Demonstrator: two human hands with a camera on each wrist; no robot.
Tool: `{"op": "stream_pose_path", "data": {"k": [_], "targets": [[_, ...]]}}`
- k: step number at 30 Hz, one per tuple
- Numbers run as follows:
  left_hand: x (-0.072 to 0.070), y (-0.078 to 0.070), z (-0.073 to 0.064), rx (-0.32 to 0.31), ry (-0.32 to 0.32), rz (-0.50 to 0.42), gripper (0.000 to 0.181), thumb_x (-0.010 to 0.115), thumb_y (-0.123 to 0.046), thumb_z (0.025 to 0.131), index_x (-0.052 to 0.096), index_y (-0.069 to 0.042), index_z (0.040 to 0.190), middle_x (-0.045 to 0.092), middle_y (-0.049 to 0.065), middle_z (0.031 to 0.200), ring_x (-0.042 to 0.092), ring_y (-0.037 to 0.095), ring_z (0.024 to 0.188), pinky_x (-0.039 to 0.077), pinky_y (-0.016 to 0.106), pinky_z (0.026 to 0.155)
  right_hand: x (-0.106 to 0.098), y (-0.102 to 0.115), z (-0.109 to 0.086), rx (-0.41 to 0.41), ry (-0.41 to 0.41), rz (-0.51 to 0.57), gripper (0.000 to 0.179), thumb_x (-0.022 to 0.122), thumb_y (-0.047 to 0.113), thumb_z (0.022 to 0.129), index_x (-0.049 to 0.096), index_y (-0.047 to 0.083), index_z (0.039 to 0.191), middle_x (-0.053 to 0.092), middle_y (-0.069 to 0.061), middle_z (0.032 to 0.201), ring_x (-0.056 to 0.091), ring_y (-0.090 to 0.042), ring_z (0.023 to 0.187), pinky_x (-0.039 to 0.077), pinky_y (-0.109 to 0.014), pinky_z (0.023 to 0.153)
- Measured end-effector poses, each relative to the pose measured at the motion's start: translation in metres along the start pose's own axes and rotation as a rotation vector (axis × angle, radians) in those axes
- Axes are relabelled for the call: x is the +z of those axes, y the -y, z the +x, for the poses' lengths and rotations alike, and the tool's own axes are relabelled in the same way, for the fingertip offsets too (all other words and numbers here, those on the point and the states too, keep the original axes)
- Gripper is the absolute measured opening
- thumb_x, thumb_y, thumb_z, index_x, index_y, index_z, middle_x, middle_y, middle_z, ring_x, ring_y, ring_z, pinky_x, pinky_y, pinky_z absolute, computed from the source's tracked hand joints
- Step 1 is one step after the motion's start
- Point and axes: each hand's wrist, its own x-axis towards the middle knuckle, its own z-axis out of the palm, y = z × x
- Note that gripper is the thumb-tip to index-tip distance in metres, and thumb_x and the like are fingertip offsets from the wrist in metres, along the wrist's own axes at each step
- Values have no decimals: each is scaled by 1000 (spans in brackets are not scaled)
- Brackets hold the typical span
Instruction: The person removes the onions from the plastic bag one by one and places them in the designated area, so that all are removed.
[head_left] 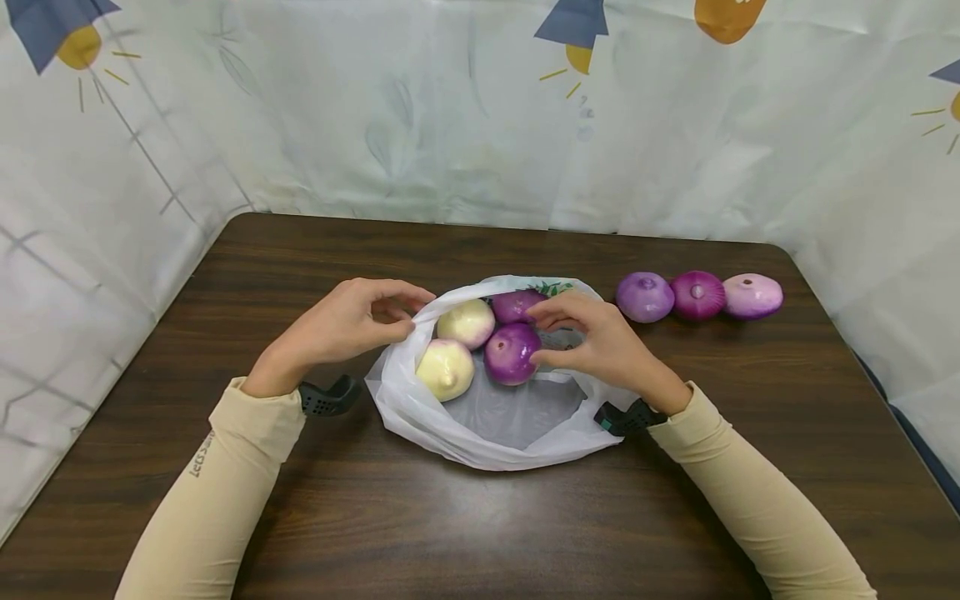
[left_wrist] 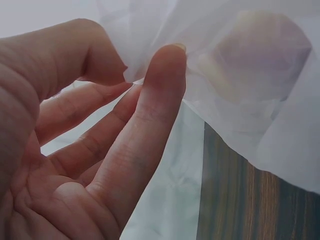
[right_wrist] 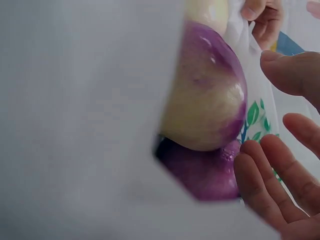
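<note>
A white plastic bag (head_left: 487, 454) lies on the table with its mouth spread wide. Inside sit two pale onions, one at the front (head_left: 446, 369) and one behind it (head_left: 467, 323), beside a purple onion (head_left: 512, 354) and another purple onion (head_left: 517, 305) farther back. My left hand (head_left: 352, 325) pinches the bag's left rim between thumb and finger, as the left wrist view shows. Over the bag's right side is my right hand (head_left: 592, 337), fingertips close to the purple onions. In the right wrist view its fingers (right_wrist: 280, 185) are spread, holding nothing.
To the right of the bag, a purple onion (head_left: 645, 297), a darker purple one (head_left: 698, 295) and a pinkish-white one (head_left: 752, 296) stand in a row on the dark wooden table (head_left: 480, 533). A white printed curtain (head_left: 315, 125) hangs behind the table.
</note>
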Motion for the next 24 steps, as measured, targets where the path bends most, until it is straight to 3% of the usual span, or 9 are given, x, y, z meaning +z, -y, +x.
{"op": "stream_pose_path", "data": {"k": [6,16,24], "targets": [[0,0,0,-5,5,4,40,66,-10,94,71,-22,131,76,0,120,72,14,98,52,21,84,4,-1,0,19,20,-26,54,93,12,75,71,7,125,72,-8,120,71,-20,105,58,-30,97],[0,0,0,-4,5,22,40,66,-10,94,71,-21,132,75,2,123,72,14,100,53,21,84,7,-2,1,81,35,-107,55,93,22,76,71,12,126,72,-4,122,71,-17,105,59,-30,97],[0,1,0,-2,4,20,39,67,-11,95,71,-22,132,75,1,122,72,14,100,52,20,84,6,-5,2,131,85,-94,60,95,25,74,70,13,127,72,-3,124,70,-18,108,58,-34,100]]}}
